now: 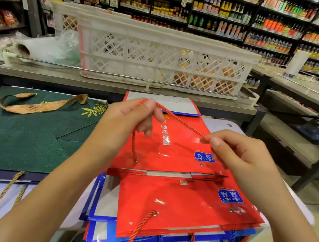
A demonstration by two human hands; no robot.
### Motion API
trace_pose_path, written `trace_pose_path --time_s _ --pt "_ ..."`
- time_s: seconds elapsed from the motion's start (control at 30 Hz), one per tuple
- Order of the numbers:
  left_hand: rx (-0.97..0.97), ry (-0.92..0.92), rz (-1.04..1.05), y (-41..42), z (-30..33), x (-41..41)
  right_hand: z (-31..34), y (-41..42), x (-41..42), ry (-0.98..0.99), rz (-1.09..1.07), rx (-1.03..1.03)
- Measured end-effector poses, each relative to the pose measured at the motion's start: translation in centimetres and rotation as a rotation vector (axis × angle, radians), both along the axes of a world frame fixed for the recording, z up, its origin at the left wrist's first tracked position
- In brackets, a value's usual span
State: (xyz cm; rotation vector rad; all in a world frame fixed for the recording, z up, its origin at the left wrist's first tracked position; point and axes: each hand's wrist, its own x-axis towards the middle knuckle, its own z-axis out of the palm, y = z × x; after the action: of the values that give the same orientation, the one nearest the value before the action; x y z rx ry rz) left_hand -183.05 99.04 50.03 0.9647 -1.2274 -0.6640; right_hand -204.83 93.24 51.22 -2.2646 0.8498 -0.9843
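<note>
Seen from the head camera, a red gift bag lay flat on top of a stack of red and blue bags, at the near middle of a pale table. A red twisted cord rose from the bag's left eyelet and climbed to the left hand. From there it ran right and downward to the right hand.

The left hand pinched the cord between thumb and forefinger above the far part of the bag, with its other fingers curled loosely beneath. The right hand pinched the cord's loose end between thumb and forefinger above the bag's right side, with its remaining fingers bent inward. The right eyelet lay just below that end.

To the left lay a dark green bag with a gold ribbon handle. On a far counter sat a white lattice crate.
</note>
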Motion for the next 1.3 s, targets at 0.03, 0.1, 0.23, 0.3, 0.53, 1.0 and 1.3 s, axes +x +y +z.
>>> trace_pose_path --time_s 0.03,0.1,0.23,0.3,0.53,1.0,1.3 --pt "0.025 0.083 0.039 -0.2 -0.1 0.2 -0.1 -0.1 -0.3 0.000 -0.008 0.014" --pt "0.106 0.115 0.130 -0.6 -0.3 0.4 -0.3 -0.5 -0.6 0.005 -0.023 0.033" --pt "0.188 -0.372 0.475 -1.0 -1.5 0.7 -0.5 -0.8 -0.5 0.023 -0.038 0.050" --pt "0.005 -0.727 0.534 -0.7 -1.7 0.6 -0.6 -0.6 -0.2 0.016 -0.025 0.061" --pt "0.144 -1.016 0.050 -1.2 -1.0 -0.9 -0.6 -0.1 0.6 -0.066 0.016 0.118" --pt "0.181 -1.256 0.059 -1.4 -3.4 -0.8 -2.1 -2.4 0.1 -0.248 -0.069 0.341" --pt "0.041 -1.335 0.118 -2.0 -4.6 -2.2 -3.2 -3.1 -0.2 -0.259 0.017 0.486"
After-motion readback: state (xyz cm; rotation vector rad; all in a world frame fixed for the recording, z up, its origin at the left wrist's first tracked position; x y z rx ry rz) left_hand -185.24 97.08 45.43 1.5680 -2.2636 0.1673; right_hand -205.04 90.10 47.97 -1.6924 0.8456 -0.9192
